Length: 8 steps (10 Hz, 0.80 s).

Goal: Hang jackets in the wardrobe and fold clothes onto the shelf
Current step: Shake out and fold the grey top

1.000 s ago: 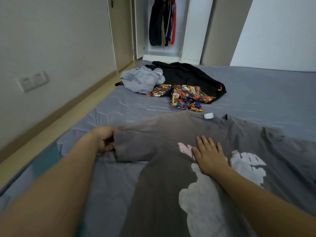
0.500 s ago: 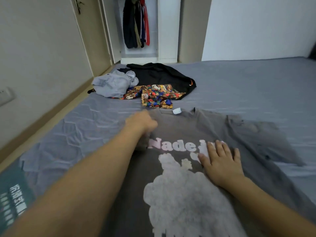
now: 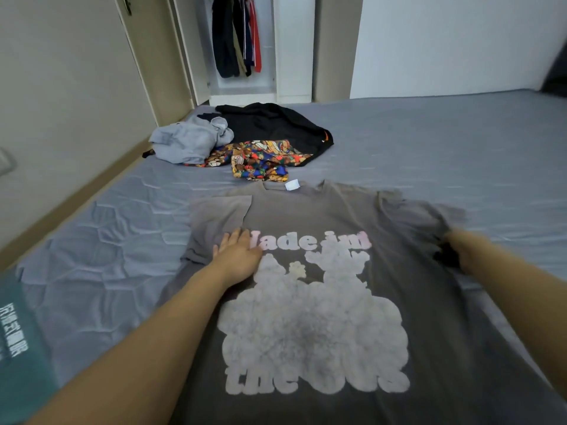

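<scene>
Head view: grey T-shirt (image 3: 322, 302) lies print-up on the blue-grey mattress (image 3: 445, 142), its collar and white label pointing toward the wardrobe (image 3: 242, 47). On the shirt's upper left, beside the pink lettering, the left hand (image 3: 237, 256) rests flat with fingers straight and slightly spread, pressing the cloth next to the sleeve folded inward over the chest. At the shirt's right sleeve, the right hand (image 3: 460, 250) is blurred and bunches the fabric there; I cannot tell how its fingers close. Beyond the shirt's collar lie a patterned multicoloured garment (image 3: 260, 161), a light blue-grey hoodie (image 3: 187, 142) and a black jacket (image 3: 276, 124), touching one another. Farther beyond the shirt, dark jackets (image 3: 233, 35) hang inside the wardrobe. Left of the shirt's hem, a teal printed cloth (image 3: 18, 357) sits at the mattress edge.
</scene>
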Available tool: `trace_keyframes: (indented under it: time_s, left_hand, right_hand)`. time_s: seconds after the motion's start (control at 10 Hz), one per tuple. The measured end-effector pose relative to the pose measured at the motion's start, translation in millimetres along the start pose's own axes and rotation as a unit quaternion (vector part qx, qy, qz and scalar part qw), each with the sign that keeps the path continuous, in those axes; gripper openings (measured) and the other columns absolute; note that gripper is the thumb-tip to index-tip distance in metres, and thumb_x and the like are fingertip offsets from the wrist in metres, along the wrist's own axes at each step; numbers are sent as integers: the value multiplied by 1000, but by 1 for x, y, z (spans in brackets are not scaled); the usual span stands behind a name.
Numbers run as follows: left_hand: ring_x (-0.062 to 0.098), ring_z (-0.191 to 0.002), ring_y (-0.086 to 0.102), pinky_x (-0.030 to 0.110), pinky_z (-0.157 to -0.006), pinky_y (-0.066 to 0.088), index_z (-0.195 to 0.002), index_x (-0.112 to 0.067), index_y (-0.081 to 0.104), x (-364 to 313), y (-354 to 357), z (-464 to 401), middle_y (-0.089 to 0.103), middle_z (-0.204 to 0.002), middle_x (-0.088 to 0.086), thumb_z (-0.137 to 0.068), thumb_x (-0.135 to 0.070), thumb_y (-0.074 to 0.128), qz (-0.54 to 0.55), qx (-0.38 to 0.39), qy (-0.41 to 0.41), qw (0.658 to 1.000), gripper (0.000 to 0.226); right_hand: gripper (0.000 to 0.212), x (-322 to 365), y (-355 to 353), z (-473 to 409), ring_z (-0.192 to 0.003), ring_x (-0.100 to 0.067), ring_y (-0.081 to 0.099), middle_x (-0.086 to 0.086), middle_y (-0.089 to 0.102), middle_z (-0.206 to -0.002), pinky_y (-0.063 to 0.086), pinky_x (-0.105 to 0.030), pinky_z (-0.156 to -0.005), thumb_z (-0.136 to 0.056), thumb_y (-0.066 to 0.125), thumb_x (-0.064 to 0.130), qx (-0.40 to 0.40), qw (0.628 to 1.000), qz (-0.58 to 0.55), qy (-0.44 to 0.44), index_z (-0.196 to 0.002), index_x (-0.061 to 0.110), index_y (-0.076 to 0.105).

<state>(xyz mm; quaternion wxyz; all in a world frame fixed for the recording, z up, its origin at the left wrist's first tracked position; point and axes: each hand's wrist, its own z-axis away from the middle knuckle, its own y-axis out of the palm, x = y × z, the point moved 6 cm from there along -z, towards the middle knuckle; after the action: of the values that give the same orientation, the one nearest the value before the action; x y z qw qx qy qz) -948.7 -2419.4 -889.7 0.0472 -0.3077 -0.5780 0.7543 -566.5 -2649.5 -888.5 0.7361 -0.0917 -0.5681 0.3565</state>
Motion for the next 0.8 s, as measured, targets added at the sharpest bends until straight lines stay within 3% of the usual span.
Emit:
trace_keyframes:
  time_s: [0.1,0.2,0.3,0.4,0.5,0.6,0.7,0.8]
  left_hand:
    - [25,-149,2,55,-116,0,-153,-27,15,7,-1,10,5,-163,-4,-98,-49,33,-42,-18,-32,998,62]
    - [25,-149,-6,57,-116,-4,-154,-35,4,20,11,28,-5,-163,-7,-95,-57,28,-62,13,-73,995,67]
    - [23,-149,-11,55,-117,-6,-154,-36,0,18,21,45,-10,-163,-8,-96,-58,24,-65,18,-62,996,66]
    - [24,-149,-10,54,-116,-9,-155,-33,-1,16,20,53,-8,-163,-6,-97,-57,22,-93,17,-46,994,67]
    - [27,-147,7,53,-117,-3,-154,-32,13,13,1,48,9,-161,-2,-95,-55,29,-112,-4,-19,993,65]
    - [29,-140,25,49,-118,7,-145,-28,35,-1,-19,37,29,-152,2,-96,-45,34,-116,-90,25,989,51]
    - [29,-143,21,51,-119,6,-145,-27,33,-13,-21,8,24,-156,4,-99,-46,31,-113,-60,47,991,50]
    - [30,-146,15,53,-118,3,-151,-27,23,-14,-25,-38,16,-160,5,-99,-48,28,-107,-8,36,994,56]
  right_hand:
    - [45,28,-26,9,-126,-37,50,-23,50,-138,47,-43,-100,-93,47,13,-2,999,-21,-47,-135,-4,47]
    - [29,75,-33,31,-114,-39,57,-24,60,-122,47,-42,-86,-93,51,13,-112,980,2,-165,-117,-2,58]
    - [20,116,31,96,-104,-35,60,-15,63,-112,48,-39,-87,-85,57,12,-45,928,133,-346,-105,16,53]
    - [40,71,123,135,-116,-33,53,-10,55,-128,42,-47,-100,-86,53,24,162,839,390,-344,-124,23,42]
    - [49,49,138,135,-137,-29,32,-4,37,-149,17,-54,-114,-93,38,42,165,810,453,-332,-139,25,40]
    - [64,66,130,119,-135,-32,36,-7,39,-147,20,-53,-112,-88,34,63,118,835,439,-309,-138,24,46]
    - [75,89,134,107,-142,-33,24,-9,27,-155,13,-55,-114,-89,24,71,91,829,450,-320,-146,25,35]
    - [60,125,145,87,-146,-28,15,-5,19,-159,5,-54,-117,-97,24,58,45,808,417,-414,-150,29,25]
